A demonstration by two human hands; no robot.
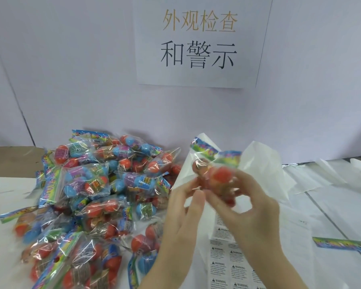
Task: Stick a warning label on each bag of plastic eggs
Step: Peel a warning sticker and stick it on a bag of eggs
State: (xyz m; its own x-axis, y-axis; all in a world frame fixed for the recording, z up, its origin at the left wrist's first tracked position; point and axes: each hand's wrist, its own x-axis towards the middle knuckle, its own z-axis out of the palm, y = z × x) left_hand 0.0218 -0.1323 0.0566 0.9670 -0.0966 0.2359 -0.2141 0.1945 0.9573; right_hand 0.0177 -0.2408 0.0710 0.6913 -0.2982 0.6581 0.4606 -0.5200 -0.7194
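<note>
A clear bag of red plastic eggs [215, 174] with a colourful header card is held up above the table, blurred by motion. My right hand [252, 207] grips its lower part with curled fingers. My left hand [183, 207] is at the bag's left side, fingers fairly straight and touching it. Below the hands lies a sheet of white warning labels [227, 261]. A big pile of egg bags [96, 195] covers the table's left half.
A white wall panel with a printed paper sign [198, 42] stands behind. Loose white backing sheets [265, 170] lie at the right. A loose colourful header card [342, 244] lies on the white table [331, 209] at the far right.
</note>
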